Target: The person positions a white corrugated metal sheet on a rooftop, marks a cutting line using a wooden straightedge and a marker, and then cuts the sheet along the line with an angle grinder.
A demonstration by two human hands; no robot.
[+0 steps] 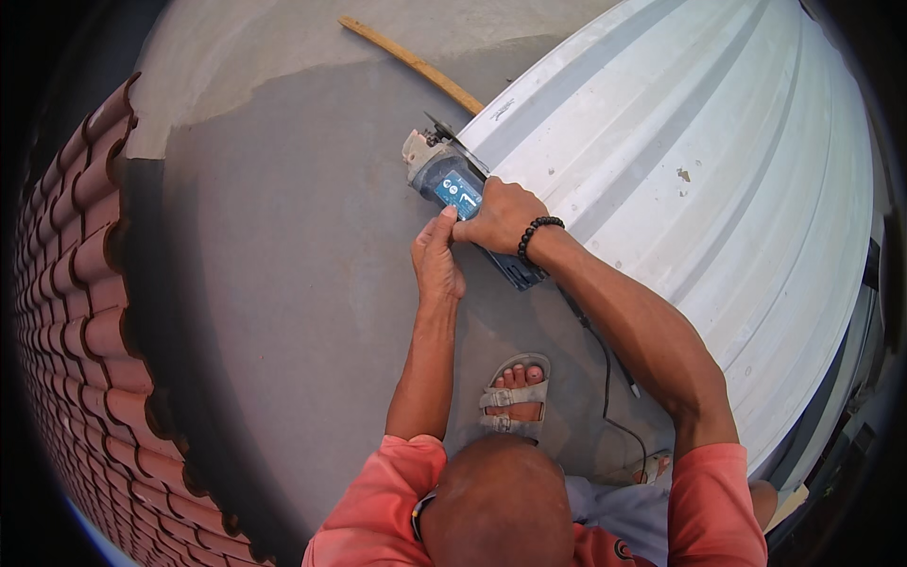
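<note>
From here, the right hand [505,217] hugs the grinder [458,192] by the white sheet's edge [474,134], the left hand [437,263] touches it, grip unclear, and cutting seems underway, needing steady hands next.

There goes the middle of the blue-and-grey angle grinder [459,194], lost under the right hand [505,219]! Over on the left hand [436,260], most fingers are tucked out of sight. The thin yellowish wooden strip [413,62] disappears at the white ribbed metal sheet [661,180], itself sliced off by the top edge. And the farthest reddish curved roof tiles [90,283]? Swallowed by the dark rim!
</note>
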